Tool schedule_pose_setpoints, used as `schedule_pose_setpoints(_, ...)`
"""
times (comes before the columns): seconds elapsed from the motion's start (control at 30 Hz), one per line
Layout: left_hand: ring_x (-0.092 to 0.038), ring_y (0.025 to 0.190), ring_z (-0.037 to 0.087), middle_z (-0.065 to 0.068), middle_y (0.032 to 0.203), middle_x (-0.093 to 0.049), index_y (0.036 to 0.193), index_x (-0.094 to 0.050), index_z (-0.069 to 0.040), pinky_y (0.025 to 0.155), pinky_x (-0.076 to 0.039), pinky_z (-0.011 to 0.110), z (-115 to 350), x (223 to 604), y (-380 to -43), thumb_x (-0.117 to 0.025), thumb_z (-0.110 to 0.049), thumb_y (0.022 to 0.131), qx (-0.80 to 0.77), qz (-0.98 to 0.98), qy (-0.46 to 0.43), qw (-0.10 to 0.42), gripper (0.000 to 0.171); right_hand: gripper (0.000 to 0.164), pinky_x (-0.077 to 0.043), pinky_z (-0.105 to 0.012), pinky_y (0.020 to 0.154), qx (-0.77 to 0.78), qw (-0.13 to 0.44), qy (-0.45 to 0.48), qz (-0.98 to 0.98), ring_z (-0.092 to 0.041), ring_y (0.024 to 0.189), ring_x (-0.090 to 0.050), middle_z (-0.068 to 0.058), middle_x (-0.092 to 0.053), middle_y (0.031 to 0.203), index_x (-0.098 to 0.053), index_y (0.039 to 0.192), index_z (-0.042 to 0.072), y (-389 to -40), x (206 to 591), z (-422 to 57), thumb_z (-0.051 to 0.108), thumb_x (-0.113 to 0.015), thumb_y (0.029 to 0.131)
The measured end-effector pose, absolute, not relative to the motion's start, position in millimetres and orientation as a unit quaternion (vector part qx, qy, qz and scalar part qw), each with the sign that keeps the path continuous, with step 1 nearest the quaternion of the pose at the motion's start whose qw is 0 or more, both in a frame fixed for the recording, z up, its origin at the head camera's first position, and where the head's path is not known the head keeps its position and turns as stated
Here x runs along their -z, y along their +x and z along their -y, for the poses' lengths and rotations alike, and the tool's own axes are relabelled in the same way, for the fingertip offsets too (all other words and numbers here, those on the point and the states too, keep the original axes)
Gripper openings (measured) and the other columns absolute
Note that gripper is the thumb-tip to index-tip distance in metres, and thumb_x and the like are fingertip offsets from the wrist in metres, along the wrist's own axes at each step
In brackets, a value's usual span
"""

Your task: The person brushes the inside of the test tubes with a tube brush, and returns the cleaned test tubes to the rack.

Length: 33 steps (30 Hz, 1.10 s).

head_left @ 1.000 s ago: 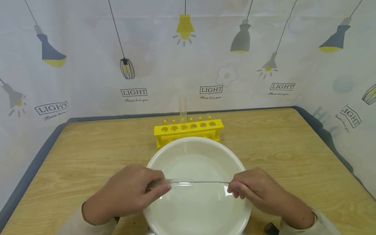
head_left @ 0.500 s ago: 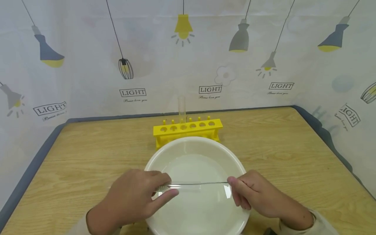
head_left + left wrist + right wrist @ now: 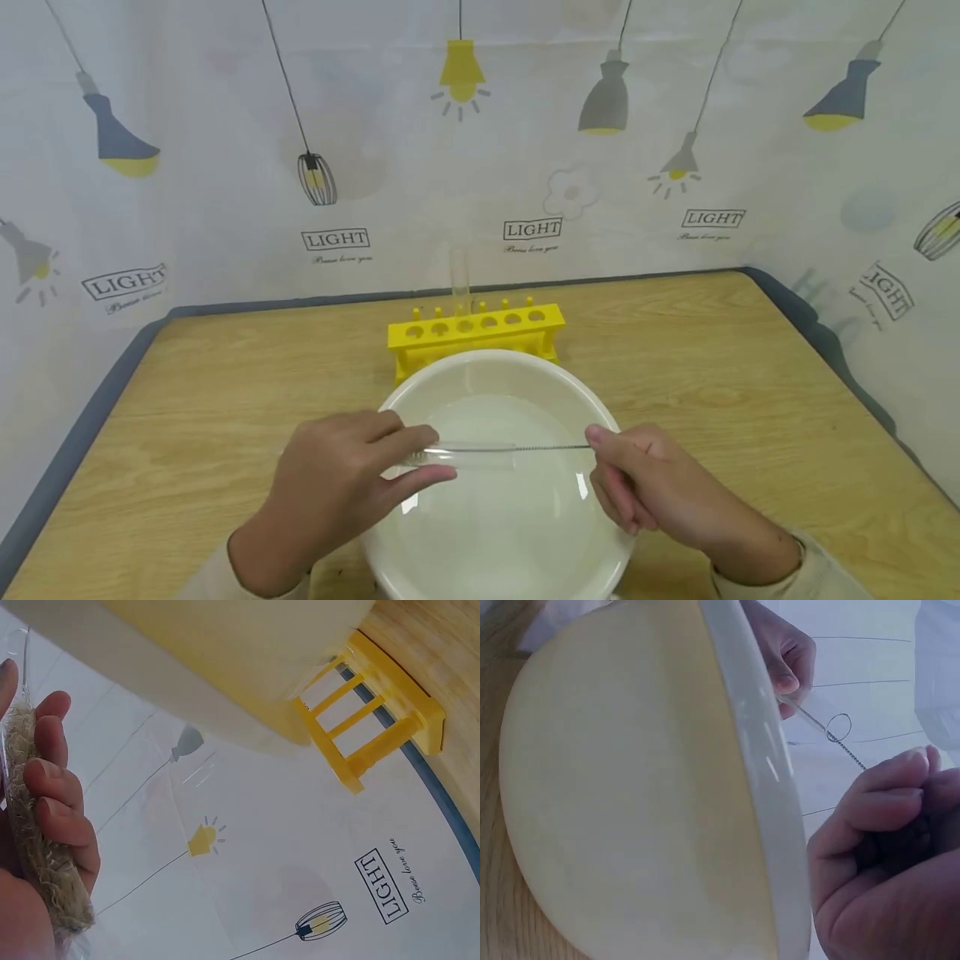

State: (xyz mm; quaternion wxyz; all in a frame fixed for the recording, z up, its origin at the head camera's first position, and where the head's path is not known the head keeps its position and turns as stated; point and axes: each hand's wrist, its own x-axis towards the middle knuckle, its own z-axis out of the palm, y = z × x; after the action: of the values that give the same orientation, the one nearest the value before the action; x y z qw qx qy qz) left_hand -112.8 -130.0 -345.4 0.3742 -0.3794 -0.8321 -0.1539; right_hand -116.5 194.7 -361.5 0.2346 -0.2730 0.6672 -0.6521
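Note:
A clear test tube [image 3: 480,460] lies roughly level over the white basin [image 3: 495,525], its mouth facing right. My left hand [image 3: 341,483] holds its closed end, fingers curled round the glass in the left wrist view. Inside that end sit the pale bristles of a test tube brush [image 3: 49,847]. The brush's twisted wire handle [image 3: 551,447] comes out of the mouth, and my right hand [image 3: 652,483] pinches its outer end between thumb and fingers. In the right wrist view the tube's rim [image 3: 838,727] shows as a ring around the wire.
Just behind the basin stands a yellow test tube rack [image 3: 476,327], with another clear test tube [image 3: 460,271] upright in it. The wooden table [image 3: 225,375] ends at a wall covering [image 3: 420,183] printed with lamps. Light reflects inside the basin.
The left hand and tube have shifted slightly right, bringing the tube's mouth closer to the right hand. Both the tube and the wire have risen a little in the last half second.

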Motion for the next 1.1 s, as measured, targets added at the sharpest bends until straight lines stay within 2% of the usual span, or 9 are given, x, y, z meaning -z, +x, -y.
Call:
schedule_pose_setpoints(0.2,-0.044,0.048,0.002,-0.01,0.061,-0.055,0.082,-0.075,-0.022,0.041,-0.035,0.018,129.1,342.9,-115.7,-0.054,-0.058,0.097,0.151,0.809,-0.374,0.427,0.044,0.062,-0.036,-0.03,0.038,0.654,0.236,-0.258,-0.671,-0.02,0.04,-0.038,-0.02,-0.035,0.046,-0.039,0.052,-0.001,-118.3,360.2,-195.4,0.017,-0.028,0.111)
schedule_pose_setpoints(0.43,-0.046,0.046,0.005,-0.008,0.061,-0.056,0.084,-0.076,-0.021,0.04,-0.036,0.02,130.3,342.8,-118.7,-0.054,-0.057,0.098,0.141,0.803,-0.376,0.44,0.044,0.062,-0.036,-0.033,0.038,0.647,0.247,-0.26,-0.673,-0.031,0.04,-0.037,-0.021,-0.035,0.048,-0.037,0.055,-0.003,-123.1,360.8,-202.8,0.019,-0.027,0.112)
schedule_pose_setpoints(0.57,-0.047,0.046,0.006,-0.006,0.061,-0.059,0.085,-0.076,-0.02,0.04,-0.039,0.022,131.3,342.1,-120.3,-0.054,-0.057,0.098,0.14,0.804,-0.376,0.439,0.045,0.062,-0.035,-0.032,0.037,0.652,0.257,-0.249,-0.669,-0.032,0.04,-0.036,-0.022,-0.034,0.049,-0.036,0.056,-0.003,-126.0,361.3,-206.7,0.021,-0.026,0.112)
schedule_pose_setpoints(0.83,-0.049,0.046,0.005,-0.008,0.062,-0.059,0.084,-0.075,-0.02,0.039,-0.039,0.022,136.4,340.4,-122.9,-0.054,-0.056,0.098,0.146,0.809,-0.375,0.428,0.044,0.059,-0.032,-0.034,0.037,0.673,0.248,-0.274,-0.641,-0.031,0.039,-0.032,-0.021,-0.03,0.047,-0.034,0.056,-0.004,-130.4,361.0,-209.9,0.013,-0.023,0.111)
schedule_pose_setpoints(1.1,-0.049,0.046,0.004,-0.01,0.064,-0.062,0.084,-0.075,-0.021,0.039,-0.036,0.02,143.6,342.1,-123.4,-0.053,-0.06,0.097,0.151,0.84,-0.365,0.372,0.047,0.058,-0.039,-0.034,0.041,0.647,0.215,-0.289,-0.672,-0.031,0.042,-0.038,-0.019,-0.033,0.047,-0.037,0.056,-0.003,-134.3,362.3,-215.2,0.01,-0.022,0.111)
